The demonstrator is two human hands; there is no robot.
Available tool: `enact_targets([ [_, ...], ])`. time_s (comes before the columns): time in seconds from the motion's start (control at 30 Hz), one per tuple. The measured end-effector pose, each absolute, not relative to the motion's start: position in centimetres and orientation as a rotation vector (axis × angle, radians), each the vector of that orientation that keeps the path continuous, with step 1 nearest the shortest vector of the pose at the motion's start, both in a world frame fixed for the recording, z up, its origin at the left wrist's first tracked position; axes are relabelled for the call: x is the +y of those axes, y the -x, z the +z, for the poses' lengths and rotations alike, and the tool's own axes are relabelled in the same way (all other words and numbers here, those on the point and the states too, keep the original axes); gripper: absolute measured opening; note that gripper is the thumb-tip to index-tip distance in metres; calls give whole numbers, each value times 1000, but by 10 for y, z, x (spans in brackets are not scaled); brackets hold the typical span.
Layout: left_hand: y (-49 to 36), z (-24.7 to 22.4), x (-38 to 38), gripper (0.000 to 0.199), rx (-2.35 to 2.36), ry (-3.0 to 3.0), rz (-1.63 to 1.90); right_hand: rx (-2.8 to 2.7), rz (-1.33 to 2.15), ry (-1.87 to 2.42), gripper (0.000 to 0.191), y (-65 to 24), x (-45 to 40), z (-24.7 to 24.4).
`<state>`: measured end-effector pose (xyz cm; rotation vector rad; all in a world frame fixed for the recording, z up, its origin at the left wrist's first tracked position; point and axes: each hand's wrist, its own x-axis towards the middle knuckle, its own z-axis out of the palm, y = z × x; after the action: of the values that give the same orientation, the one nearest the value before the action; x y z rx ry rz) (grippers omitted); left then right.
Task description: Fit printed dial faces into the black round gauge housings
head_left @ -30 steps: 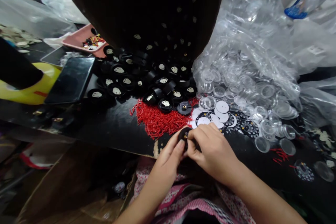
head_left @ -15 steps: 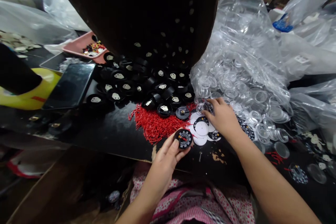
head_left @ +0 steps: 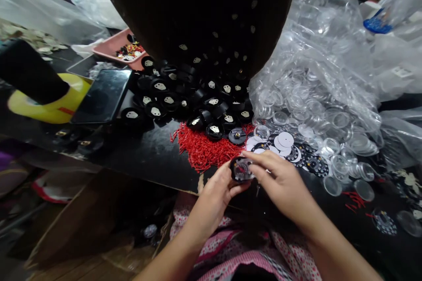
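Note:
My left hand [head_left: 216, 191] is closed around a small round black dial gauge [head_left: 240, 174], its numbered face turned up with a red pointer on it. My right hand [head_left: 283, 182] pinches a clear round cover [head_left: 249, 169] against the gauge's right side and partly over its face; whether it is seated cannot be made out. Just beyond the hands lies a heap of red pointers [head_left: 206, 151]. White and black printed dial discs [head_left: 285, 139] are spread past my right fingers.
Black round housings [head_left: 169, 100] spill from a large dark container [head_left: 198, 4]. Clear covers [head_left: 341, 118] pour from a plastic bag [head_left: 323, 48] at right. Leftward are a phone [head_left: 102, 95], a yellow tape roll [head_left: 42, 107] and a pink tray [head_left: 110, 48]. The table edge [head_left: 148, 180] runs before me.
My right hand has come from the dial discs to the gauge, bringing a clear cover onto it. My left hand still holds the gauge. The view has shifted slightly.

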<state>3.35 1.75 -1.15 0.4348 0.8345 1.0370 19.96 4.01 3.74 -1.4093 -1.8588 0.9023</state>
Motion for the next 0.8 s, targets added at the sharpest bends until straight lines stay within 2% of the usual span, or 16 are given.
enact_targets([
  [0.23, -32, -7, 13, 37, 967, -769, 952, -1883, 801, 1467, 24, -181, 32, 36],
  [0.33, -32, 0, 9, 35, 988, -871, 915, -1933, 604, 1557, 38, -179, 36, 34],
  [0.47, -33, 3, 8, 34, 1010, -922, 913, -1983, 370, 1501, 41, -167, 36, 27],
  [0.57, -25, 3, 6, 34, 1098, -928, 889, -1999, 400, 1478, 43, -157, 36, 24],
  [0.63, -8, 0, -3, 34, 1192, -932, 849, -2087, 544, 1447, 44, -155, 42, 24],
  [0.7, 20, -9, -20, 36, 1310, -947, 817, -2161, 639, 1438, 40, -158, 54, 24],
  [0.8, 72, -29, -45, 42, 1597, -986, 838, -2182, 478, 1566, 20, -166, 80, 22],
])
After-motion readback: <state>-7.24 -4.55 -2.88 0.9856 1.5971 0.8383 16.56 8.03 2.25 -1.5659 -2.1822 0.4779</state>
